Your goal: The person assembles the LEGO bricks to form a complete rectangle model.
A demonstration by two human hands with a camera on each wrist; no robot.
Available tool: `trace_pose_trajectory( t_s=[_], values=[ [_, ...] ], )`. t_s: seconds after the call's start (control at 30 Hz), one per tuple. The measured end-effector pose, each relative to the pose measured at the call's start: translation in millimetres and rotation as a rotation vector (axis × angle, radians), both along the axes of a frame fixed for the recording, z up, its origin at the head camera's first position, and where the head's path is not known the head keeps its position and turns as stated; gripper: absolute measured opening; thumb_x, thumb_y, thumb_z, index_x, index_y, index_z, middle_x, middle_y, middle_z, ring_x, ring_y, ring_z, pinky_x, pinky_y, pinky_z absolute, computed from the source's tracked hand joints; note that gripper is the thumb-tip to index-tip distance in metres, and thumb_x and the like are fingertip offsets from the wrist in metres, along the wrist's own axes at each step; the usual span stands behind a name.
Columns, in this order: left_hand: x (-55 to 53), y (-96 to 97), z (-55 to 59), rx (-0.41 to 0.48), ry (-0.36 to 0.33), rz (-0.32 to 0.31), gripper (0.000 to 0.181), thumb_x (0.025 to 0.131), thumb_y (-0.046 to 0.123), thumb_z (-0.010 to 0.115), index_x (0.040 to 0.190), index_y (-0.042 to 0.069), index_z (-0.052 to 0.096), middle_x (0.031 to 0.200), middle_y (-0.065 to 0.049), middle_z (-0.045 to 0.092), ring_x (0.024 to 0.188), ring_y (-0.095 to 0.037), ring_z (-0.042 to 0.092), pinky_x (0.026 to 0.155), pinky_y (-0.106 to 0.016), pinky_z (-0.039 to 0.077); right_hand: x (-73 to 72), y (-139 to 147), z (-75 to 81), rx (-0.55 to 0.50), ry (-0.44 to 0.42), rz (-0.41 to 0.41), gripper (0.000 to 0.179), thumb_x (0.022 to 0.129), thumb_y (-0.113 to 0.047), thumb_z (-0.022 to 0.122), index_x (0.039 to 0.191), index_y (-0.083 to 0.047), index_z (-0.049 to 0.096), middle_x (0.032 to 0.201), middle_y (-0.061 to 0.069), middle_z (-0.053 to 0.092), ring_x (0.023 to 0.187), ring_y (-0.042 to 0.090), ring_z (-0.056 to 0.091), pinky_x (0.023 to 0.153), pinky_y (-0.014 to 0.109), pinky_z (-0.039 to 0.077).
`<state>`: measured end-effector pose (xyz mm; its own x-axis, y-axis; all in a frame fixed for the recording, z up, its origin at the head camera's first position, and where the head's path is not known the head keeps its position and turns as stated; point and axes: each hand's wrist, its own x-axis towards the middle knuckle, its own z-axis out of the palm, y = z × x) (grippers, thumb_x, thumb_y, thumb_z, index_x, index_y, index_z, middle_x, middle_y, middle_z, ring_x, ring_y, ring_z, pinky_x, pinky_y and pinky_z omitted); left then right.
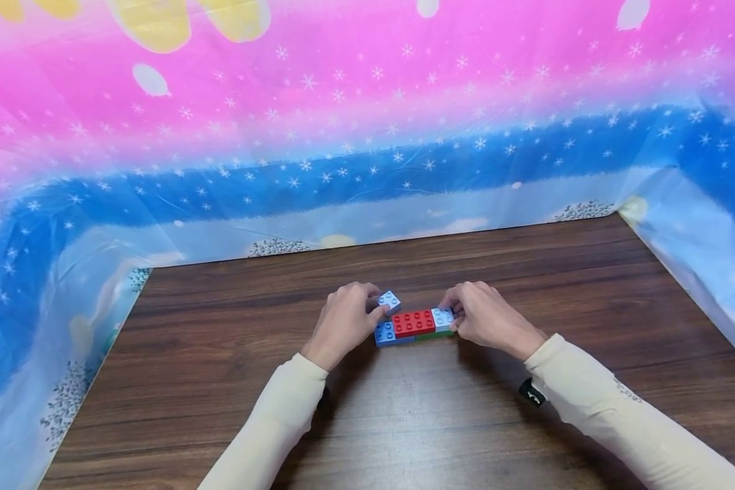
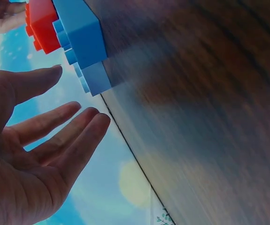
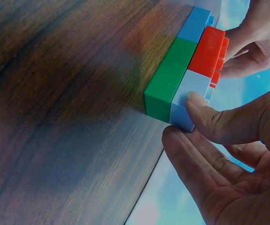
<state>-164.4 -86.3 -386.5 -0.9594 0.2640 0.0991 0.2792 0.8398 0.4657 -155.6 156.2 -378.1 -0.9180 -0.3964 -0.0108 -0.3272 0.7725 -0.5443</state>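
A row of toy building bricks lies on the table in front of me. Its lower layer is a blue brick [image 2: 81,33] at the left and a green brick [image 3: 170,79] at the right. A red brick [image 1: 413,323] bridges the two, studs up. Beside it, a pale blue brick [image 3: 190,96] sits on the green one's right end; my right hand [image 1: 490,320] pinches it between thumb and fingers. A second pale blue brick [image 1: 388,301] stands behind the row's left end. My left hand [image 1: 346,323] is right by it, thumb and fingers spread apart in the left wrist view.
The brown wooden table [image 1: 220,395] extends around the bricks. A patterned pink and blue cloth [image 1: 367,136] hangs along its back and sides. A dark band [image 1: 532,393] shows at the right cuff.
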Motion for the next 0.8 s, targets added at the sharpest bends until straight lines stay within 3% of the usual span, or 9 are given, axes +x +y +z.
trace_pose_trajectory(
  t_s=[0.37,0.8],
  values=[
    [-13.0,4.4,0.2,-0.006,-0.09,-0.004,0.036,0.091,0.028,0.079,0.116,0.003,0.073,0.101,-0.01,0.073,0.077,-0.017,0.061,0.072,-0.035,0.054,-0.9,0,0.7,-0.006,-0.012,-0.004,0.024,0.082,0.01,0.075,0.104,0.002,0.074,0.103,0.014,0.071,0.087,0.021,0.066,0.082,0.043,0.057],
    [-17.0,8.9,-2.3,0.007,-0.143,-0.011,0.021,0.093,0.022,0.077,0.104,0.003,0.076,0.085,-0.005,0.068,0.067,-0.016,0.057,0.058,-0.028,0.046,-0.5,1,-0.7,-0.014,-0.025,-0.011,0.025,0.083,0.01,0.074,0.106,0.001,0.075,0.105,0.015,0.072,0.09,0.022,0.067,0.083,0.044,0.057]
  ],
)
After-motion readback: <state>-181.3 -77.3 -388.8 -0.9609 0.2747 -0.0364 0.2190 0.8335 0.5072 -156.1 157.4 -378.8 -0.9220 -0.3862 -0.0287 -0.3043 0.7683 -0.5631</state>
